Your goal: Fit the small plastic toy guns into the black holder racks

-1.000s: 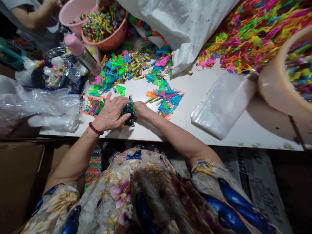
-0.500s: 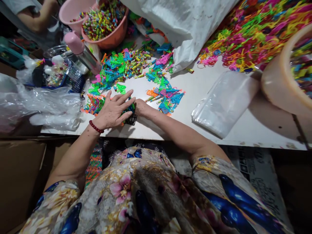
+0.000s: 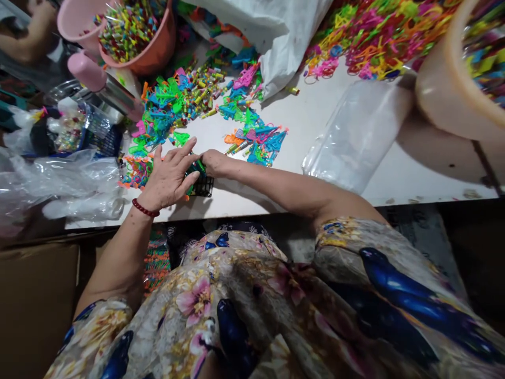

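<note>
My left hand (image 3: 169, 176), with a dark red bead bracelet (image 3: 145, 208) on the wrist, is held palm down with fingers spread over a small black lattice basket (image 3: 204, 187). The hand covers much of the basket. At the basket's far right side, my right hand (image 3: 213, 163) is bent at the wrist with its fingers curled. Its fingertips, and anything in them, are hidden. Something green shows between the two hands. Left of my left hand lie small bright plastic pieces (image 3: 136, 169) with orange ends. A heap of blue, pink and orange plastic pieces (image 3: 268, 142) lies beyond my right forearm.
Farther back are mixed plastic pieces (image 3: 165, 105), a pink-capped bottle (image 3: 104, 84) and an orange bowl (image 3: 158, 50) of small colourful tubes. Clear bags (image 3: 347, 137) and a beige tub (image 3: 437, 100) stand right. Crumpled plastic (image 3: 79, 181) lies left. Another person's arm (image 3: 35, 37) shows top left.
The view has shifted, so the table's things sit farther left and mostly higher. My left fingers now overlap the right hand less, and more of the right hand and basket shows.
</note>
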Demonstrator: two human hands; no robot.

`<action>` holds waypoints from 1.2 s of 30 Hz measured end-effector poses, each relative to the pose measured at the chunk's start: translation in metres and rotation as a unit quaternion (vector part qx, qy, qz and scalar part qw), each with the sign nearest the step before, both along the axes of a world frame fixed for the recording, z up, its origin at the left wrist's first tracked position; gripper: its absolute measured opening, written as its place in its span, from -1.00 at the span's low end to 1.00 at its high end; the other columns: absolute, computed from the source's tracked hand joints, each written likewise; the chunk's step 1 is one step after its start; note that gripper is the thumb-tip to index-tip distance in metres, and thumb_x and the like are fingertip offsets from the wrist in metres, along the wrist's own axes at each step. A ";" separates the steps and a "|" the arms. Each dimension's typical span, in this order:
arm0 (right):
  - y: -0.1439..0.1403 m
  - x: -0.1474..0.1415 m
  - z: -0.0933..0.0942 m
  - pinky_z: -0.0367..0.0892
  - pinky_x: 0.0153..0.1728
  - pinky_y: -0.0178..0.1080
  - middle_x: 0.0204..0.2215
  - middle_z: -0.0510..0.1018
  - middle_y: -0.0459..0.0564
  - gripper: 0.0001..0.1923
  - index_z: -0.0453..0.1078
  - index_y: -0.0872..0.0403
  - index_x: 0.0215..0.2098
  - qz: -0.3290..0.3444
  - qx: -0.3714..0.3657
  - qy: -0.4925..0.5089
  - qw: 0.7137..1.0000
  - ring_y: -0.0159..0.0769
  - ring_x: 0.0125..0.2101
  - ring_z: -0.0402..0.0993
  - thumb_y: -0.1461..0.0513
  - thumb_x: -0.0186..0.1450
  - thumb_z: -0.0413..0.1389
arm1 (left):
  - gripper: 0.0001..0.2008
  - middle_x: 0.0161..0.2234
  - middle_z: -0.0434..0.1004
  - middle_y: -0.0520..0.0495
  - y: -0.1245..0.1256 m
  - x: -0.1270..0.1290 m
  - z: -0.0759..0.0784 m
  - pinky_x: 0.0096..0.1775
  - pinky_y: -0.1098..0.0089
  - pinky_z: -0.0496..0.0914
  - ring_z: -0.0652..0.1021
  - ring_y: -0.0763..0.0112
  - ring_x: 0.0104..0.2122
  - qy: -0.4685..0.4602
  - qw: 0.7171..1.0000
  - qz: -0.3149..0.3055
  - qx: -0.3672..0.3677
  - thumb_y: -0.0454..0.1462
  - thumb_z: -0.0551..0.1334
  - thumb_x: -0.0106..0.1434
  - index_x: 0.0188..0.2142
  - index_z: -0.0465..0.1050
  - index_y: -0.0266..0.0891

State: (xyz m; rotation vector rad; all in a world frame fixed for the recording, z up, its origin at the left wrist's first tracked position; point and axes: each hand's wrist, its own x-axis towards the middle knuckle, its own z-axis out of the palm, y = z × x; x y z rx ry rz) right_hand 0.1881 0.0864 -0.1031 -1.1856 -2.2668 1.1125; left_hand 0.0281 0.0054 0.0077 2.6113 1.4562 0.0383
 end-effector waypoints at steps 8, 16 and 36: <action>-0.018 -0.002 0.005 0.31 -0.22 -0.31 -0.16 0.71 0.06 -0.62 0.58 0.13 0.03 0.067 0.040 -0.049 0.996 -0.18 -0.19 0.58 0.36 0.24 0.17 | -0.54 0.43 0.24 -0.21 -0.004 -0.009 -0.001 0.38 -0.38 -0.16 0.39 -0.04 0.30 -0.015 1.000 -0.025 0.007 0.06 -0.03 0.50 0.11 0.43 -0.11; -0.043 0.038 0.013 0.34 0.01 -0.26 0.05 0.61 0.20 -0.65 0.48 0.19 0.16 -0.006 0.108 -0.065 0.992 -0.18 -0.02 0.53 0.30 0.44 0.10 | -0.58 0.20 0.46 -0.24 -0.004 -0.010 -0.007 0.35 -0.41 -0.07 0.47 -0.01 0.19 0.000 0.999 -0.015 0.052 -0.03 0.00 0.51 0.11 0.52 -0.07; -0.113 0.112 0.018 0.25 -0.28 -0.24 -0.03 0.53 0.25 -0.66 0.44 0.14 0.09 -0.139 0.114 -0.371 0.911 -0.11 -0.14 0.50 0.11 0.52 0.00 | -0.61 0.49 0.09 -0.12 -0.008 0.019 -0.007 0.31 -0.56 -0.09 0.15 -0.12 0.45 -0.015 0.992 0.111 0.063 -0.12 -0.04 0.55 0.08 0.53 -0.10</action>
